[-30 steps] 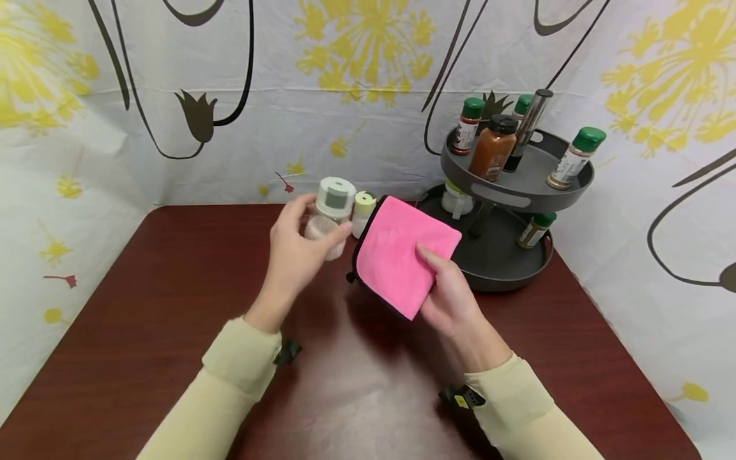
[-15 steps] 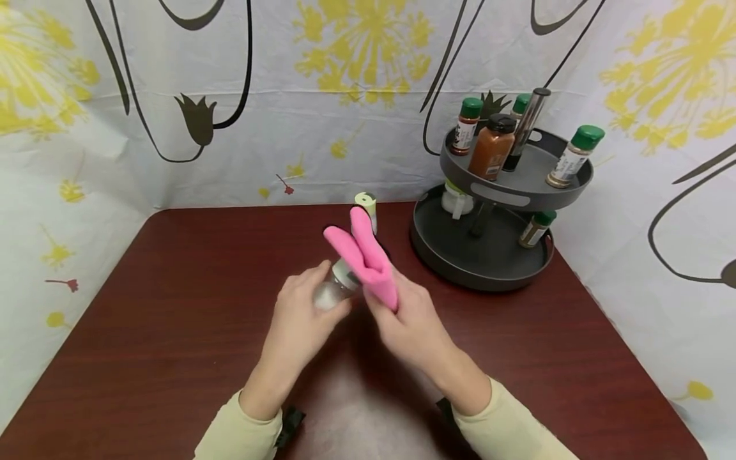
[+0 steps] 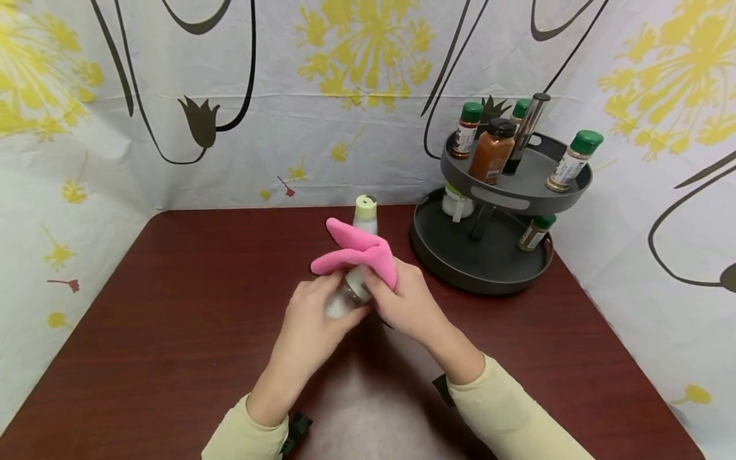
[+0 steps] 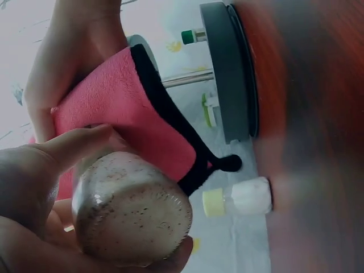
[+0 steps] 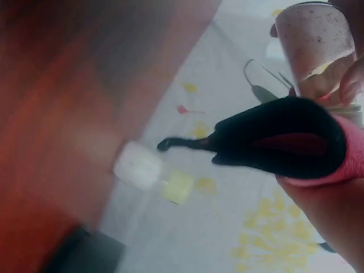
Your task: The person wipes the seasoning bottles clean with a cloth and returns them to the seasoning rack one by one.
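My left hand (image 3: 307, 329) grips a clear glass spice jar (image 3: 339, 305) around its body, tilted above the table. Specks dot the jar's base (image 4: 133, 210) in the left wrist view. In my right hand (image 3: 411, 303) is a folded pink cloth (image 3: 376, 250) with black edging, bent over the jar's pale lid end. The cloth partly hides the lid, and the right fingers behind it are mostly hidden. A black hanging loop (image 4: 230, 163) sticks out from the cloth's corner.
Just behind the hands stands a small white shaker (image 3: 365, 220) with a pale yellow lid. At back right, a two-tier dark grey turntable rack (image 3: 460, 268) carries several spice bottles, including an orange-brown one (image 3: 492, 153) with a black cap. A patterned curtain (image 3: 230, 179) lines the table's back.
The left hand has brought the jar down and nearer. My right hand has moved left, and the cloth, earlier spread flat, is now folded against the jar's lid end.
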The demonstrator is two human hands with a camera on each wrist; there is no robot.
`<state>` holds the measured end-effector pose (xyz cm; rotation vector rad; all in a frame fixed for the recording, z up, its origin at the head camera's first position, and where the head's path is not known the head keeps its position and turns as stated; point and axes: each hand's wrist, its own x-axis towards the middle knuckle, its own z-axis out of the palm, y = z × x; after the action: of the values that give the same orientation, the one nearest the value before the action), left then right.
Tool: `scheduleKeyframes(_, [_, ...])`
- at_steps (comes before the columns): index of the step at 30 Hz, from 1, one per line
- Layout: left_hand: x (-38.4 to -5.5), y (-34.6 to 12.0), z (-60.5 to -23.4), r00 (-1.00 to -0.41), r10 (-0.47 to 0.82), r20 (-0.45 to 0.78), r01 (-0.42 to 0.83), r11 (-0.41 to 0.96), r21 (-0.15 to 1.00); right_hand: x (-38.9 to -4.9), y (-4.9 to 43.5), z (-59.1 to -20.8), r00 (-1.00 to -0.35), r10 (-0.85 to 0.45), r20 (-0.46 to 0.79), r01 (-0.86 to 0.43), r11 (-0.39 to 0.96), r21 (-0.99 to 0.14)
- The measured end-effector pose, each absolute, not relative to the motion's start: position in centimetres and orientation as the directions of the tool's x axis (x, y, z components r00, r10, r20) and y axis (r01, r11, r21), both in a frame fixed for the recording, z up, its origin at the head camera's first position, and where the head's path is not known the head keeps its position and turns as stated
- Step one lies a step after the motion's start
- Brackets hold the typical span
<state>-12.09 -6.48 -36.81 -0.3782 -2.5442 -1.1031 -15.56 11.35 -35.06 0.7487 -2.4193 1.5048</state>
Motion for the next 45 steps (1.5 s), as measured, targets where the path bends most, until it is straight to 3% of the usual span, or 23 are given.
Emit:
scheduleKeyframes(4, [-12.3,-6.6,-37.1,-0.922,0.059,0.383,0.326,0.652,0.684,-15.4,11.9,-36.3,-0.963,-0.177,0.203,-0.252,0.324,-0.912])
scheduleKeyframes(7, [-12.6,-6.9,-37.0,-0.932,0.018,0.362,0.286,0.649,0.705,-14.7,11.9,-36.9,-0.975,-0.128,0.18,-0.211,0.302,-0.93])
scheduleKeyframes(10, [-12.8,-7.2,-36.8,-0.941,-0.005,0.339,0.253,0.656,0.711,-13.7,11.7,-37.3,-0.938,-0.134,0.319,-0.346,0.373,-0.861])
scheduleKeyframes(15, [-12.7,-7.4,-36.9,-0.937,0.029,0.348,0.278,0.663,0.695,-12.8,11.4,-36.4,-0.772,-0.283,0.569,-0.628,0.473,-0.618])
scheduleKeyframes(18, [-12.5,-7.1,-37.2,-0.903,0.098,0.419,0.375,0.658,0.653,-13.7,11.1,-35.3,-0.721,-0.351,0.597,-0.689,0.45,-0.568])
scheduleKeyframes(20, [-12.4,-6.8,-37.3,-0.873,0.138,0.468,0.437,0.649,0.623,-14.9,10.9,-34.7,-0.711,-0.406,0.574,-0.703,0.372,-0.607])
scheduleKeyframes(22, [-12.2,-6.5,-37.4,-0.862,0.147,0.484,0.457,0.638,0.62,-15.9,10.9,-34.4,-0.757,-0.429,0.494,-0.634,0.297,-0.714])
scheduleKeyframes(25, [-12.0,-6.4,-37.3,-0.883,0.098,0.459,0.415,0.622,0.665,-16.7,11.0,-34.8,-0.879,-0.384,0.283,-0.378,0.199,-0.904])
scheduleKeyframes(27, [-11.9,-6.4,-37.2,-0.905,0.061,0.422,0.369,0.608,0.703,-16.5,11.1,-35.4,-0.944,-0.292,0.157,-0.214,0.176,-0.961])
scheduleKeyframes(29, [-11.9,-6.4,-37.0,-0.923,0.035,0.384,0.327,0.597,0.733,-15.9,11.1,-35.9,-0.972,-0.205,0.112,-0.151,0.182,-0.972])
scheduleKeyframes(31, [-11.9,-6.4,-36.8,-0.936,0.021,0.351,0.295,0.588,0.753,-14.9,10.9,-36.2,-0.973,-0.147,0.175,-0.206,0.229,-0.951])
scheduleKeyframes(33, [-12.0,-6.3,-36.7,-0.943,0.01,0.331,0.273,0.591,0.759,-14.1,10.7,-36.1,-0.935,-0.168,0.314,-0.351,0.287,-0.891])
scheduleKeyframes(35, [-12.0,-6.2,-36.6,-0.943,0.006,0.334,0.268,0.608,0.747,-13.4,10.5,-35.8,-0.859,-0.206,0.469,-0.512,0.351,-0.784])
scheduleKeyframes(38, [-12.0,-6.1,-36.6,-0.929,0.049,0.368,0.308,0.655,0.69,-12.9,10.3,-35.1,-0.685,-0.324,0.653,-0.724,0.402,-0.56])
scheduleKeyframes(41, [-11.8,-5.7,-36.5,-0.922,0.103,0.374,0.338,0.687,0.643,-12.9,10.3,-34.6,-0.58,-0.368,0.727,-0.783,0.496,-0.374])
scheduleKeyframes(43, [-11.6,-5.5,-36.6,-0.922,0.117,0.369,0.345,0.683,0.644,-13.3,10.3,-33.9,-0.595,-0.413,0.69,-0.785,0.481,-0.39])
scheduleKeyframes(45, [-11.4,-5.4,-36.6,-0.933,0.104,0.344,0.321,0.668,0.671,-13.9,10.4,-33.5,-0.663,-0.43,0.613,-0.747,0.426,-0.51])
